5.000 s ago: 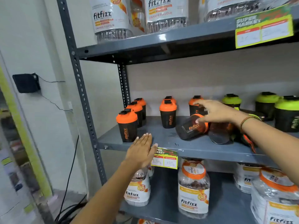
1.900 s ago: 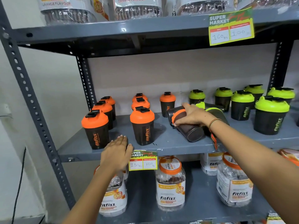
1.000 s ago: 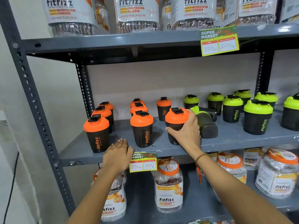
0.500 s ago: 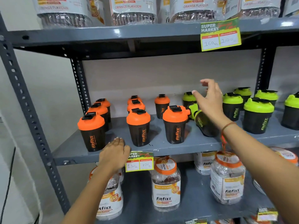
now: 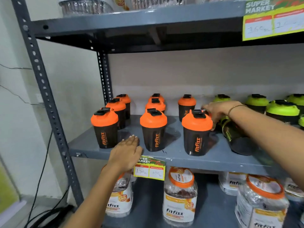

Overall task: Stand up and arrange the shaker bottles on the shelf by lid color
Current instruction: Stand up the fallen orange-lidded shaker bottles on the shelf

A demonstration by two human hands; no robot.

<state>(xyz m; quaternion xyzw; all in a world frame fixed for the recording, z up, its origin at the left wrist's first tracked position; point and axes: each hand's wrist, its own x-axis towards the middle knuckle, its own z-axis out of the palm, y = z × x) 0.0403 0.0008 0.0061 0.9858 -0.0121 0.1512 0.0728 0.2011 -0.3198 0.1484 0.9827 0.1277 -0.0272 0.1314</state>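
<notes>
Seven orange-lidded shakers [image 5: 153,130] stood grouped left on the shelf [image 5: 177,156]. Left hand [image 5: 125,153] lay flat on its edge, fingers together, likely bracing. Right hand [image 5: 217,112], fingers spread, reached onto the toppled green-lidded shaker [image 5: 235,137], presumably to right it; grip unclear.

The left hand [image 5: 125,153] lies flat with the palm down and the fingers together, the forearm coming up from the lower left. The right arm reaches in from the right side, almost level. The right hand [image 5: 217,112] is curled loosely, fingers pointing left and down, with a thin bracelet [image 5: 235,107] on the wrist.
</notes>
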